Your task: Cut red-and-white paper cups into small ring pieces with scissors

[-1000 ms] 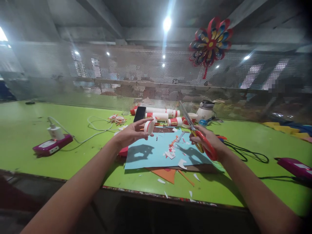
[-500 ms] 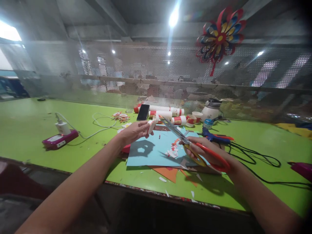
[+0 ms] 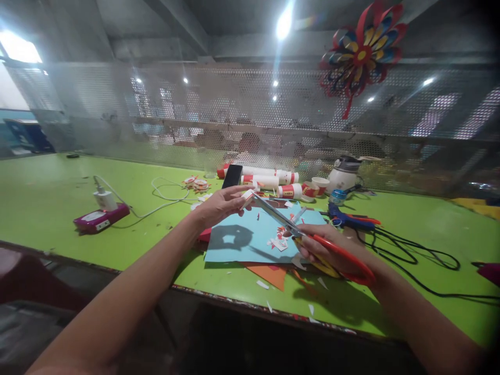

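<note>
Left hand (image 3: 219, 207) reaches out over the green counter (image 3: 50, 198) and pinches a small white and red paper piece (image 3: 247, 197) between thumb and fingertips, holding it above the far edge of a light blue sheet (image 3: 250, 237). Right hand (image 3: 332, 249) grips the red and yellow handles of the scissors (image 3: 308, 237), whose parted blades point up and left with their tips at the paper piece. Paper scraps (image 3: 278, 240) lie on the blue sheet, and an orange sheet (image 3: 269, 273) juts out beneath its near edge. Beyond lie a black phone (image 3: 232, 176), white and red rolls (image 3: 269, 179) and a blue glue gun (image 3: 349, 217); a purple power strip (image 3: 100, 219) sits well to the left.
</note>
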Demonstrator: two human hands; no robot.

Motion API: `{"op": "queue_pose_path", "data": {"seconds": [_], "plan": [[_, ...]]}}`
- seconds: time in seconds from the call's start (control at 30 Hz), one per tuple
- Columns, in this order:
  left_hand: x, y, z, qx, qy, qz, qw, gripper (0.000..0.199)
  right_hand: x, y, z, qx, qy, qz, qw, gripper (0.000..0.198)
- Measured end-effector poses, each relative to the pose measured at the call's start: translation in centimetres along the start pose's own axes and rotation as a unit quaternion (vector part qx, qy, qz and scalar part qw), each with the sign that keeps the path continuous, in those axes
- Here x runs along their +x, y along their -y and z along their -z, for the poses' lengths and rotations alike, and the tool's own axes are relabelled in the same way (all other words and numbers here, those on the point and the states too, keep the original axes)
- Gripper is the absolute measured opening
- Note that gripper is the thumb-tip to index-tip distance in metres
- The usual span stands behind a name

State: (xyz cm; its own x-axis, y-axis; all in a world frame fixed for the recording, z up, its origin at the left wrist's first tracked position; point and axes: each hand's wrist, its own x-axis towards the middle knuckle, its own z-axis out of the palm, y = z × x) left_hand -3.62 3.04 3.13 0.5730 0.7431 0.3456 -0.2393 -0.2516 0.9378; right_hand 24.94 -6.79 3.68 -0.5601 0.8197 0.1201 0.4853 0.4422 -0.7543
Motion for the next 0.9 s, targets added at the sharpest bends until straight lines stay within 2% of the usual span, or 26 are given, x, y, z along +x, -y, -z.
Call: {"op": "queue_pose_path", "data": {"seconds": [0.3,0.53,0.9], "plan": [[-0.42,-1.02,0.26,0.000,0.046,0.028,0.999,0.057,0.04,0.05,0.06,-0.023,-0.019,-0.007,1.000,0.038],[-0.09,-0.59,0.65,0.000,0.023,0.026,0.999,0.048,0.21,0.61,-0.15,-0.080,-0.044,-0.022,0.996,0.039],[0.08,-0.49,0.46,0.002,0.008,0.026,1.000,0.046,0.34,0.85,-0.85,-0.063,-0.051,-0.038,0.996,0.035]]}}
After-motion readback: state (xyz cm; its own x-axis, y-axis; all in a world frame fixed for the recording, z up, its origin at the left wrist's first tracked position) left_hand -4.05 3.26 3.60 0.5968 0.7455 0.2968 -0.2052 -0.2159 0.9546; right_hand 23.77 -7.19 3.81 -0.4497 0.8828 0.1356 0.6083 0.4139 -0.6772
